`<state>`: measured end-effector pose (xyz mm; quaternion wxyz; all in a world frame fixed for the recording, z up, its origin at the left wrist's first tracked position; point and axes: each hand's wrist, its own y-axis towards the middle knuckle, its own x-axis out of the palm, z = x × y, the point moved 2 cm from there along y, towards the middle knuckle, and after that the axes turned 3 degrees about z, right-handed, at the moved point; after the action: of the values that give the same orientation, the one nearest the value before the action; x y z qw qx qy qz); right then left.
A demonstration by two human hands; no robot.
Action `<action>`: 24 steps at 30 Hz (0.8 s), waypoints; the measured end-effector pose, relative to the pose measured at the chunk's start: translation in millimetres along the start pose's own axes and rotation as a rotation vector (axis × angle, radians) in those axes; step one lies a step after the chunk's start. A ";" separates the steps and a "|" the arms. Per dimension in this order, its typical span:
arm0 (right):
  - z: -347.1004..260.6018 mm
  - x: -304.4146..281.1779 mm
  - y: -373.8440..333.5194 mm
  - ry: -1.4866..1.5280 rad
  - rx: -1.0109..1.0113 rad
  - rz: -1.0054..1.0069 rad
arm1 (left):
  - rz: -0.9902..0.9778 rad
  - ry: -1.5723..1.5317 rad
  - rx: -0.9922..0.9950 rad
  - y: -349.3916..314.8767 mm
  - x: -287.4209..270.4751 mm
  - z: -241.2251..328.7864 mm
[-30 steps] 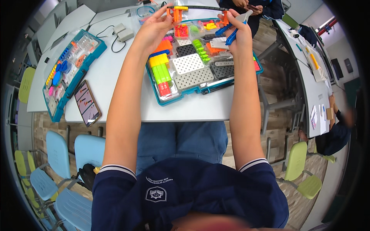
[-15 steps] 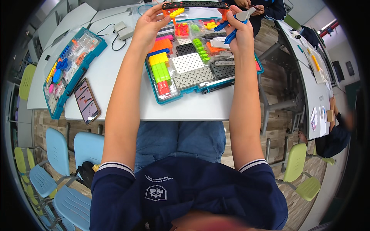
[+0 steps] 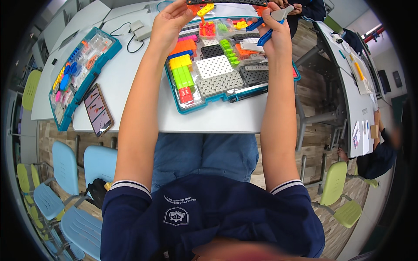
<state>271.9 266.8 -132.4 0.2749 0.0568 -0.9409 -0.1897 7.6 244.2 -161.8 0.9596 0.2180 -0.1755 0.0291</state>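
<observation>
Near the top edge I hold up a long black perforated beam (image 3: 226,2) with orange pieces at its ends and a yellow perforated piece (image 3: 205,9) hanging by the left one. My left hand (image 3: 170,27) pinches the assembly's left end. At the other end, the fingers of my right hand (image 3: 277,37) are closed around a blue-handled pliers-like tool (image 3: 266,34) with grey jaws, and also touch the beam's orange end piece. Below both hands lies an open teal-edged case (image 3: 204,99) of plastic building parts: perforated plates, green, yellow, orange and red pieces. The beam's upper edge is cut off.
A second teal case (image 3: 82,89) of small parts stands at the left, beside a phone (image 3: 98,111) lying on the white table (image 3: 143,111). A grey adapter with cable (image 3: 140,31) sits farther back. Another person's hands (image 3: 296,8) show beyond my right hand.
Both hands and the beam have risen slightly toward the top edge, so less of the beam shows. My grips look the same. The view has shifted a little.
</observation>
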 end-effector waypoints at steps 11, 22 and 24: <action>-3.5 5.8 -2.8 -0.077 -0.002 0.022 | -0.045 -0.055 0.017 -3.0 10.6 3.2; -10.0 27.4 -14.7 -0.045 -0.019 -0.141 | -0.003 -0.023 -0.016 -4.7 5.5 -3.4; -11.1 27.4 -13.3 -0.156 0.001 -0.188 | 0.035 0.026 -0.030 -5.1 3.3 -4.9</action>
<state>254.9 245.1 -115.4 0.1817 0.1300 -0.9500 -0.2180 12.9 241.6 -166.8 0.9643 0.1999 -0.1673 0.0462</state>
